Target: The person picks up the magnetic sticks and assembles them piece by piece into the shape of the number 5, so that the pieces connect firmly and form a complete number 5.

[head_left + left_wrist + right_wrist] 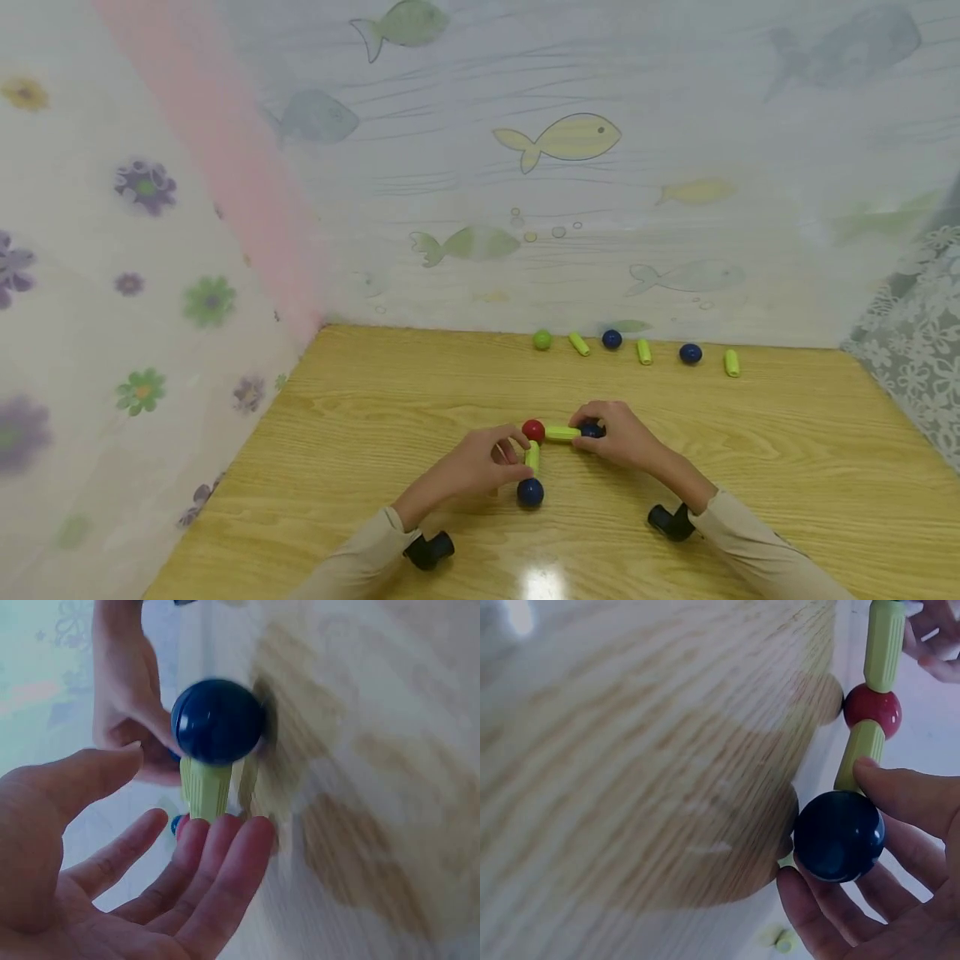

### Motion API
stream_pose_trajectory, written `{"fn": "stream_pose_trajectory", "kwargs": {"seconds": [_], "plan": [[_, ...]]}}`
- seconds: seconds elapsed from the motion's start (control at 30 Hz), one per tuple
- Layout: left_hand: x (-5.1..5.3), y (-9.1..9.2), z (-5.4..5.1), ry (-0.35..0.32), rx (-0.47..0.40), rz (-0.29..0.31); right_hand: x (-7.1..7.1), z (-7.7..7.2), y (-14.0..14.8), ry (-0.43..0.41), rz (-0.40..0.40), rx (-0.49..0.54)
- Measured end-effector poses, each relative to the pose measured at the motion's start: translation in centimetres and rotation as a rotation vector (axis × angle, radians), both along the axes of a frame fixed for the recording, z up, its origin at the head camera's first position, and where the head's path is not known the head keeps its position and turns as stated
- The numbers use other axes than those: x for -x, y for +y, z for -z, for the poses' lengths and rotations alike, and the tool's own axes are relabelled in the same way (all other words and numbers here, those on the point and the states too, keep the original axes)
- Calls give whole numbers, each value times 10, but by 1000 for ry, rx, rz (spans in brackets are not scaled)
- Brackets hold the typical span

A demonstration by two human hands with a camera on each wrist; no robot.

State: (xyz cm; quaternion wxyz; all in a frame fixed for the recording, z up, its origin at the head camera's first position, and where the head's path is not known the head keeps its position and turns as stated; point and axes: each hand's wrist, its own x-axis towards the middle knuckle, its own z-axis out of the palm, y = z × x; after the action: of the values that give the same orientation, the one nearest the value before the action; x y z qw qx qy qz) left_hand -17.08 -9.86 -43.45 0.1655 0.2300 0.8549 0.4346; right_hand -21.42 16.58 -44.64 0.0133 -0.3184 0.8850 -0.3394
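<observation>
Right hand (621, 433) snug around glossy blue ball (840, 836), left hand (478, 460) loose beside ribbed tube (209, 787)

Long, creased beige sleeves (757, 542) are worn, with a black, elbow-shaped device (430, 551) beside each cuff (396, 522).

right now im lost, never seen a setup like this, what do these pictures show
No machine here, just a person's bare left hand and right hand. The wide picture comes from a camera on the head, looking forward and down; the others come from one camera on each wrist. On the wooden table, a red ball joins two yellow-green rods at a corner, each with a blue ball at its other end. The right hand holds one of those blue balls. The left hand's fingers are close to the other rod, the thumb apart. Near the patterned wall lie a green ball, two more blue balls and three more rods.
</observation>
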Motion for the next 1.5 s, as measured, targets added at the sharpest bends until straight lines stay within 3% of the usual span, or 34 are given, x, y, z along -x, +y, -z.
{"fn": "stream_pose_trajectory", "kwargs": {"seconds": [0.17, 0.4, 0.6, 0.83, 1.1, 1.3, 1.5], "plan": [[14, -2, -2, 22, -54, -43, -3, -2, 4, 21, 3, 0], [38, 0, 4, -42, -120, -111, -7, 1, 9, 7, 13, 25], [53, 2, 8, -64, -180, -127, -7, 0, 15, -45, 6, 43], [49, 10, 7, -12, -173, -34, 0, -5, 30, -116, -13, 26], [44, 14, 14, 5, -117, -21, 14, -7, 46, -93, -1, 11], [41, 15, 17, -9, -156, -30, 37, -15, 47, -82, 45, 15], [38, 16, 16, -49, -177, -9, 68, -17, 38, -80, 162, 10]]}}
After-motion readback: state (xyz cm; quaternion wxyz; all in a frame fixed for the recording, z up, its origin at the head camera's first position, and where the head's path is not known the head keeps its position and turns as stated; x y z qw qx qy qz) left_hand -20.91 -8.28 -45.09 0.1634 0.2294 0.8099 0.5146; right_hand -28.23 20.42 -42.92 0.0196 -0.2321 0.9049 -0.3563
